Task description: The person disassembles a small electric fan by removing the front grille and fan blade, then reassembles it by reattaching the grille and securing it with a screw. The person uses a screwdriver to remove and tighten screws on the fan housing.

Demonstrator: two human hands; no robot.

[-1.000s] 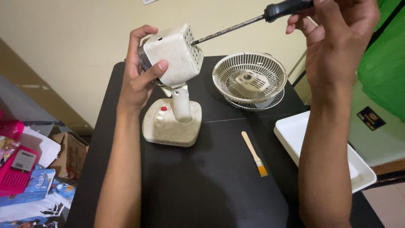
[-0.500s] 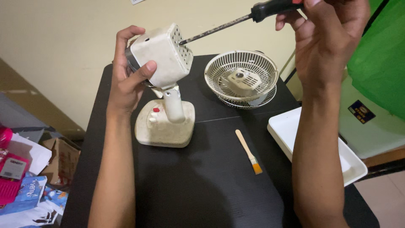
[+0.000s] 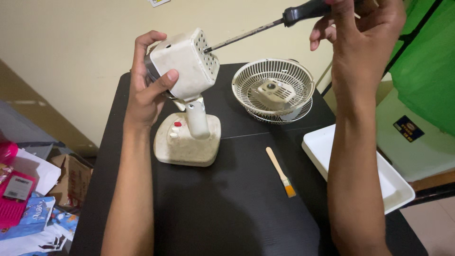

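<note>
- My left hand (image 3: 149, 90) is wrapped around the motor housing (image 3: 186, 64) of a small cream desk fan, thumb across the near face, fingers curled over the top and back. Solid grip, hand closed on it.
- The housing sits on its neck above the fan base (image 3: 187, 142), and that stands on the black table (image 3: 227, 208), toward the left-middle. Base has a red button and a couple of pale ones on it.
- My right hand (image 3: 358, 33) is up high at the top right, closed round the black handle of a screwdriver (image 3: 265, 28). Pinky is sticking out a bit, the rest are curled on the handle.
- The screwdriver shaft slopes down and left, and its tip is in the perforated back face of the housing, right among the vent holes.
- Behind the base, off to the right, the fan guard (image 3: 273, 90) lies flat on the table, a pale plastic piece sitting in the middle of it.
- A little brush (image 3: 280, 171) with a wooden handle and orange bristles lies on the table between the base and a white tray (image 3: 393, 189) at the right edge.
- Pink stuff and papers on the floor at left, green cloth at right.
</note>
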